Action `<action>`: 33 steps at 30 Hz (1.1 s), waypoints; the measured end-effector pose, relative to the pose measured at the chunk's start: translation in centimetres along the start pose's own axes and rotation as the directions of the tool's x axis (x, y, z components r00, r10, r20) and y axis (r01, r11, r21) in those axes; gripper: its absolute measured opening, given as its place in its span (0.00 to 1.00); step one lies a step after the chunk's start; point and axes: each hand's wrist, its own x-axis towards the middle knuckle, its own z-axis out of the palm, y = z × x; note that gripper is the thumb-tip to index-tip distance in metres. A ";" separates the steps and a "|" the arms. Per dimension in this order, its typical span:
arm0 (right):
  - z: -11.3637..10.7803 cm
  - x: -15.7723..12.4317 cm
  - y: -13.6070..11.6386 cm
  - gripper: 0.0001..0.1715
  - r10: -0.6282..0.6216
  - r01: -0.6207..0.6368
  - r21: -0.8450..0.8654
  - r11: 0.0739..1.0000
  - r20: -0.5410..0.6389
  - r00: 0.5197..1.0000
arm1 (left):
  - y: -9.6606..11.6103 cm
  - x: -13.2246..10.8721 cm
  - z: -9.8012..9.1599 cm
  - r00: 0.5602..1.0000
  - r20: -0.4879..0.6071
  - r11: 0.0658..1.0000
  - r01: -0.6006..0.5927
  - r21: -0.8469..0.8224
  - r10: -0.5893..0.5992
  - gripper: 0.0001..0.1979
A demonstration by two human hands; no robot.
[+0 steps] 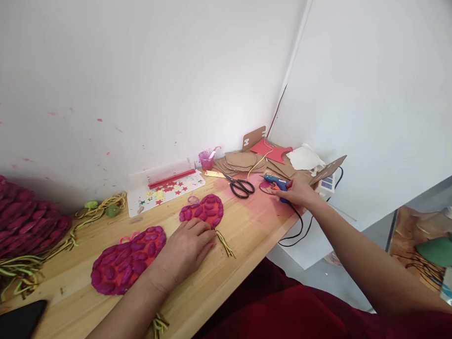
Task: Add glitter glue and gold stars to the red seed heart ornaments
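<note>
My right hand [299,192] is closed around the handle of a blue hot glue gun [274,180] at the table's right end. An orange trigger shows by the fingers. My left hand [189,247] lies palm down, fingers stretched out, over the lower edge of a red shape covered with purple pieces [207,209]. Yellow-green strings [224,242] stick out beneath that shape. Left of my forearm lies a larger matching purple-covered shape [131,259], partly hidden by the arm. Black-handled scissors [242,187] rest between the smaller shape and the glue gun.
Cut cardboard pieces [240,160], red paper [272,150] and a white crumpled sheet [305,158] crowd the back right. A pink cup [207,159] and a sheet with stars [163,195] stand near the wall. Stacked purple shapes [25,216] fill the left. A black cord [300,226] hangs over the edge.
</note>
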 end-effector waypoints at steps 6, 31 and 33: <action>0.2 0.4 0.8 0.15 0.094 -0.083 0.243 0.967 -0.035 0.995 | 0.0 -0.1 0.0 1.000 -0.014 1.000 -0.003 0.003 0.003 0.09; 1.5 -10.5 -9.2 0.16 -0.376 -0.310 0.843 0.440 0.486 0.789 | 1.3 0.2 -0.6 0.998 0.004 0.987 0.065 0.148 -0.067 0.10; 1.9 -10.9 -9.9 0.17 -0.419 -0.190 0.874 0.448 0.392 0.819 | 1.1 0.2 -0.6 0.993 -0.030 0.981 0.117 0.155 -0.113 0.11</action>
